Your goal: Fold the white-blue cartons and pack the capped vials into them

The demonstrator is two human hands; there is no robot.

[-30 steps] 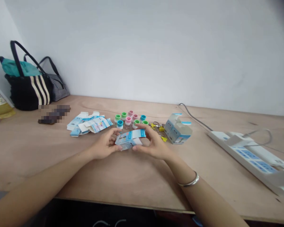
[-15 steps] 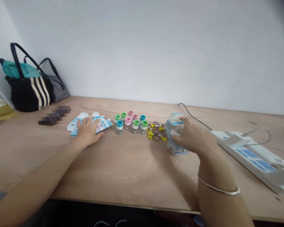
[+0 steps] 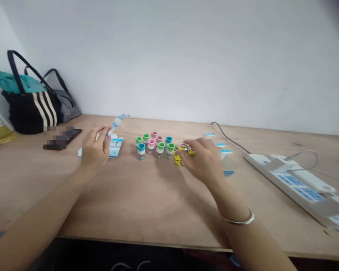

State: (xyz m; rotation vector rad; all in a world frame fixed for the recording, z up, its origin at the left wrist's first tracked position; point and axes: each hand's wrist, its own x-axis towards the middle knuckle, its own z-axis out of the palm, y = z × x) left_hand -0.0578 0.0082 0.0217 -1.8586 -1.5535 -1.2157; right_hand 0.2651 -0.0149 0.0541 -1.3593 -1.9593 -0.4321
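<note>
My left hand is closed on a flat blue-and-white packet, raised edge-on above the table. Below it lie flat blue-and-white cartons, partly hidden by the fingers. My right hand is empty, its fingers apart, over a cluster of small things with yellow tips and dark loops; I cannot tell their kind. Light blue-and-white boxes are beside and behind that hand, partly covered and blurred. Several small clear bottles with green, pink and blue caps stand upright between the hands.
A white power strip with plugged-in chargers lies at the right, and a grey cable runs to the wall. Left are a phone, a black bag with white stripes, a striped bag and a bottle of yellow liquid.
My left hand has gone from lying flat on the packets to gripping one and lifting it. My right hand has let go of the box and moved left over the yellow-tipped things.
</note>
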